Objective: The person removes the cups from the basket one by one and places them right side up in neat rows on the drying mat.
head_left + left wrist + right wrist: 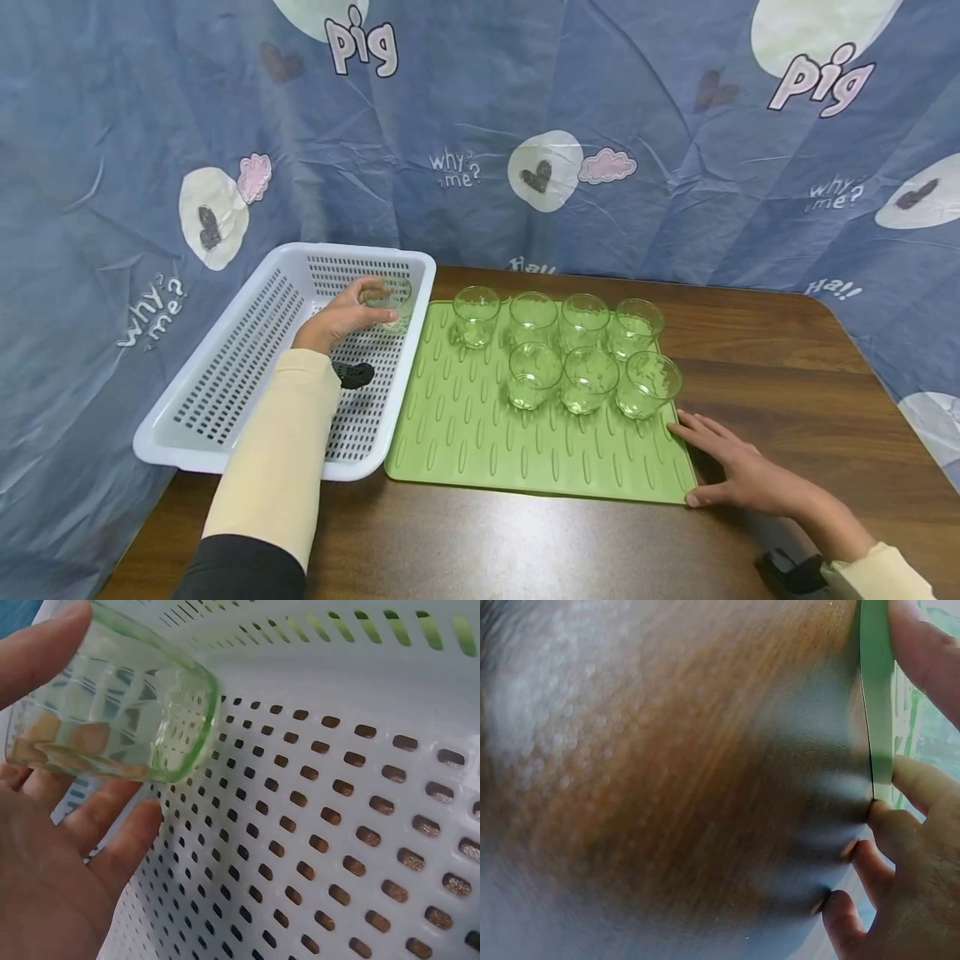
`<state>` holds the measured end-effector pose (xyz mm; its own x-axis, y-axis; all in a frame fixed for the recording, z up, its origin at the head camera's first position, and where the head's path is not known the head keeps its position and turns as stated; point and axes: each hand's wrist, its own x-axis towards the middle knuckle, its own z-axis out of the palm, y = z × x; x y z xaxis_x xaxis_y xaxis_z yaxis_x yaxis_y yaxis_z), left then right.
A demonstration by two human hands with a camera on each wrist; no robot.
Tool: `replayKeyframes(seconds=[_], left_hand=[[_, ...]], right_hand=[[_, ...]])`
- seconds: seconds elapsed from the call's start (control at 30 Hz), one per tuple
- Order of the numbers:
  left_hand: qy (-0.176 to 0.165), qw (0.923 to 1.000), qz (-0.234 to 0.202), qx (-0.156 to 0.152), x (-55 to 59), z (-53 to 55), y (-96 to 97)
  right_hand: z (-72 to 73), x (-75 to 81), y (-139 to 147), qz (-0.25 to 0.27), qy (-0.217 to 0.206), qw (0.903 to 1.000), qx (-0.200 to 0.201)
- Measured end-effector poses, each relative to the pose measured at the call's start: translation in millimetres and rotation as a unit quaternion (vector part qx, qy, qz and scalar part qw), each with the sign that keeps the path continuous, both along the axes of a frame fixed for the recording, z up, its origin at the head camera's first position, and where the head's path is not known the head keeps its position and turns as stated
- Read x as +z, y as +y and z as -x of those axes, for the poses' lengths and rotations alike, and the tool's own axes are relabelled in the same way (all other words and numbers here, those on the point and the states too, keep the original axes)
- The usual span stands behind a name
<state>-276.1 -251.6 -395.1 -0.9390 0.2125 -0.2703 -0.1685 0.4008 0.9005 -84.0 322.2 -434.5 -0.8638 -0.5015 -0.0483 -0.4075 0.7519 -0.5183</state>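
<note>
Over the inside of a white perforated basket (277, 367), my left hand (345, 315) grips a clear drinking glass (399, 302) near the basket's right wall. In the left wrist view this glass (127, 697) is tilted, its thumb side above and fingers beneath, with its base toward the basket's holed floor. My right hand (753, 475) rests at the right edge of a green ridged mat (465, 433), fingers spread. In the right wrist view its thumb and fingertips touch the mat's rim (877, 690) and the wooden table.
Several clear glasses stand upright on the mat: a back row with one glass (477, 317) set apart at its left, and a front row including a glass (590, 379). The brown table (787, 367) extends to the right. A blue printed cloth (480, 108) hangs behind.
</note>
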Motion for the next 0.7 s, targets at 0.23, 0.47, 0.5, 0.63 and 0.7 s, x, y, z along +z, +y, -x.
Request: replayKeyframes(seconds=[0.23, 0.47, 0.5, 0.63, 0.7], left_hand=[[0.001, 0.9995, 0.029, 0.012, 6.9, -1.6, 1.0], [0.001, 0.9996, 0.027, 0.010, 20.4, -3.8, -4.5], [0.007, 0.9996, 0.026, 0.008, 24.1, -4.7, -5.3], [0.044, 0.9988, 0.022, 0.006, 40.8, -9.7, -8.7], [0.059, 0.9979, 0.025, 0.004, 50.0, -12.9, -9.9]], right_hand=[[0.5, -0.5, -2, 0.002, 0.005, 1.0000, 0.004], [-0.4, -0.5, -2, 0.004, 0.002, 1.0000, 0.001], [-0.4, -0.5, -2, 0.005, 0.001, 1.0000, 0.001], [-0.2, -0.8, 0, 0.005, 0.006, 1.0000, 0.003], [-0.3, -1.4, 0, 0.007, 0.009, 0.9999, 0.006]])
